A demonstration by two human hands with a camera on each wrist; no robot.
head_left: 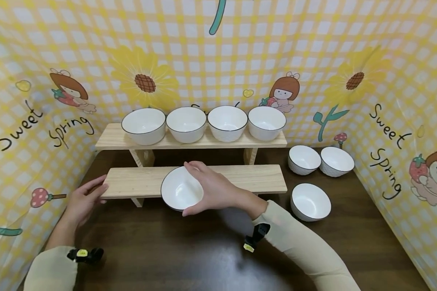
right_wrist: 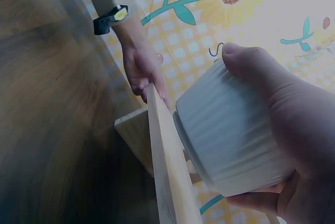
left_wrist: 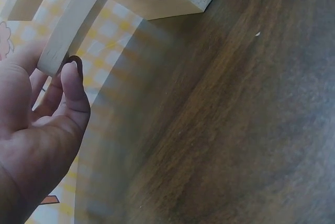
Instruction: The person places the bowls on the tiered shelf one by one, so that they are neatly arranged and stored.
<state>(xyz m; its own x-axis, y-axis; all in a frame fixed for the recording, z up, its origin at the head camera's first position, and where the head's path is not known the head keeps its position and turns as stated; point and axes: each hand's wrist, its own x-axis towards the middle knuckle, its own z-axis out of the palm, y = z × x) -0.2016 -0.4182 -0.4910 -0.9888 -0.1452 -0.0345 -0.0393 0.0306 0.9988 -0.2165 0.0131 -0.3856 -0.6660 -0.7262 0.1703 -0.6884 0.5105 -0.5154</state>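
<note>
My right hand point(head_left: 218, 188) grips a white bowl point(head_left: 180, 189) with a thin dark rim, thumb and fingers spread around its sides. In the head view this bowl overlaps the front of the lower wooden shelf board point(head_left: 134, 182). The right wrist view shows the ribbed outside of the bowl point(right_wrist: 230, 124), tilted, its base close over the board point(right_wrist: 165, 156). At the left end of that board, my left hand point(head_left: 81, 200) pinches the edge. Seen from the left wrist, the thumb and fingers point(left_wrist: 76, 90) of this hand lie on opposite faces of the board point(left_wrist: 73, 25).
Four similar bowls, among them a leftmost one point(head_left: 143, 125), stand in a row on the upper shelf point(head_left: 109, 137). Three more bowls, the nearest one point(head_left: 310, 202) included, sit on the dark wooden table point(head_left: 167, 250) at right. Yellow checked cloth point(head_left: 218, 72) surrounds the table.
</note>
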